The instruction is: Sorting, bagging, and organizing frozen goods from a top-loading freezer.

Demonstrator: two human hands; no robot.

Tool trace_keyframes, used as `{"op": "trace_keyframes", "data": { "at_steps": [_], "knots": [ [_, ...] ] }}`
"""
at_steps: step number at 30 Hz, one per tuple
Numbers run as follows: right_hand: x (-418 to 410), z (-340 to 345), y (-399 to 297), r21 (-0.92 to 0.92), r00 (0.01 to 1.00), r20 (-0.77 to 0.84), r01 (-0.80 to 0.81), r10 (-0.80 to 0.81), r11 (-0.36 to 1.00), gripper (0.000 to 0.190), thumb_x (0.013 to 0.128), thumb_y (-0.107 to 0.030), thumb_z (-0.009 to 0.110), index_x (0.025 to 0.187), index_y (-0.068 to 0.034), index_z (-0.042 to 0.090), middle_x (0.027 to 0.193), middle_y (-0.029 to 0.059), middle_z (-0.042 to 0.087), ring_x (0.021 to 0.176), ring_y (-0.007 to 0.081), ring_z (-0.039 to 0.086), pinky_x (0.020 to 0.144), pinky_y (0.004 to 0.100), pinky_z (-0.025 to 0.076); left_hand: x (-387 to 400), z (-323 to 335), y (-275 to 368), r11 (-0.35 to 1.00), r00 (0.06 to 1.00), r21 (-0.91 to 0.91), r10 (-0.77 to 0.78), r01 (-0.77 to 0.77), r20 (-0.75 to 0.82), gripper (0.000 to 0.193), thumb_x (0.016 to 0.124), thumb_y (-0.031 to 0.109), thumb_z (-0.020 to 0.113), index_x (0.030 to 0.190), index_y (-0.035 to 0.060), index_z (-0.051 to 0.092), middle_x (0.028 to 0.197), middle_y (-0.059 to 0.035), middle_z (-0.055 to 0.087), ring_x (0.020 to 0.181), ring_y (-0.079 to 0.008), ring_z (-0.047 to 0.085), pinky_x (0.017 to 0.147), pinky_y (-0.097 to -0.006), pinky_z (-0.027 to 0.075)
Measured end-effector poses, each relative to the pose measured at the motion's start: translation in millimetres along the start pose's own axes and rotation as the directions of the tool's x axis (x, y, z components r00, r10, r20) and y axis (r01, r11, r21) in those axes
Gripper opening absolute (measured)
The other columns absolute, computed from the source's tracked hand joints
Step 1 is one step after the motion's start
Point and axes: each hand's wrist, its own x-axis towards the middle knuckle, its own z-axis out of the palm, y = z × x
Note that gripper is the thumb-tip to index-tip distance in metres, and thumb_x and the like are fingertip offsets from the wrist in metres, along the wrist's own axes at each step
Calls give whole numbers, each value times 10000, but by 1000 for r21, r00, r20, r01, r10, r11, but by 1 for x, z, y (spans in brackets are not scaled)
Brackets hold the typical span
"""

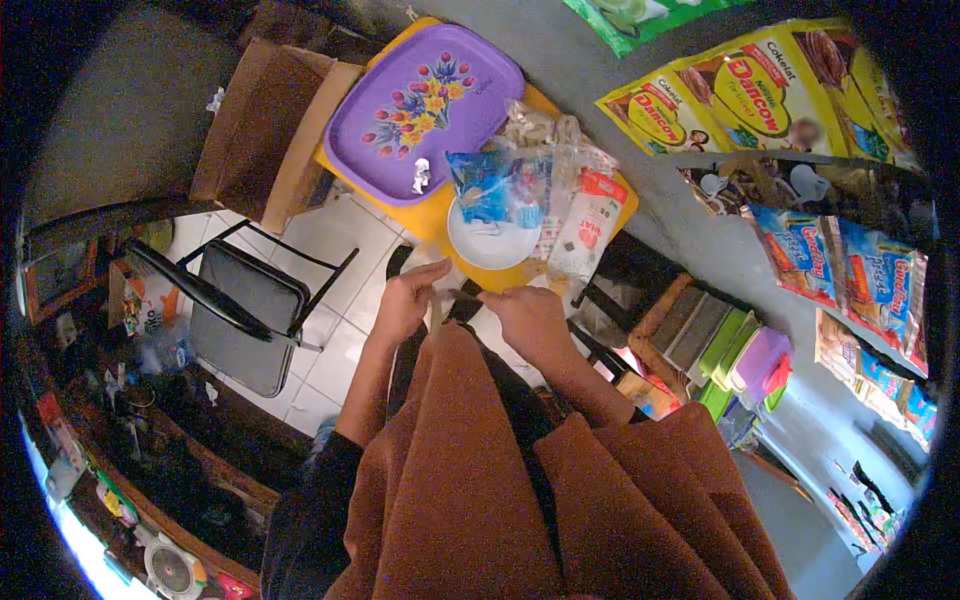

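My left hand (401,304) and my right hand (529,322) are close together in front of my brown garment. Stretched between them is a thin, see-through piece of plastic (437,309), probably a small bag, pinched at the fingertips; blur hides its exact shape. Just beyond my hands, a white bowl (495,251) sits on the near end of a yellow table (427,225). A blue and clear plastic packet (499,191) rests in and over this bowl, covering part of its pale contents. To its right lies a white and red printed packet (589,225).
A purple floral tray (420,82) holding a crumpled white scrap (421,176) covers the table's far end. Clear plastic bags (540,127) lie beside it. On the left are a cardboard box (262,127) and a folding chair (247,315). Sachet strips (750,90) hang at right above stacked containers (739,360).
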Motion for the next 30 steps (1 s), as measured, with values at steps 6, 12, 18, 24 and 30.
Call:
{"op": "trace_keyframes", "data": {
  "at_steps": [6,12,18,24,30],
  "knots": [
    [6,25,23,346,931,65,-360,360,867,164,728,-213,510,784,-117,631,743,118,592,685,299,566,604,392,446,-2,-2,12,996,986,13,89,-92,143,515,579,-136,352,1022,29,555,1087,-133,528,1054,-260,473,901,-309,357],
    [8,32,0,378,907,24,-399,421,836,176,723,-193,486,789,-85,609,725,144,584,702,320,558,623,426,443,0,24,22,977,968,97,171,-191,182,526,559,-129,338,1019,15,549,1061,-155,533,1016,-273,499,897,-318,366],
    [-7,7,-25,268,894,78,-446,442,854,188,760,-172,484,893,-80,580,746,161,574,725,334,541,635,419,425,6,39,-7,971,980,175,177,-160,-87,412,642,-100,387,984,32,575,1007,-152,557,961,-276,529,844,-298,408],
    [-21,-23,-39,322,877,100,-476,471,819,149,757,-161,436,790,-61,541,670,172,561,636,352,550,572,459,430,-3,20,-38,999,958,37,5,6,-285,440,641,-117,336,991,9,570,1032,-161,551,879,-241,568,703,-288,465],
    [-18,-6,40,75,722,-137,-675,678,734,229,766,-158,424,965,-78,503,672,164,574,619,353,565,551,465,440,-15,4,-20,993,926,-94,-95,65,-364,470,634,-128,311,1004,6,568,1054,-142,549,802,-164,578,567,-235,468]
  ]
}}
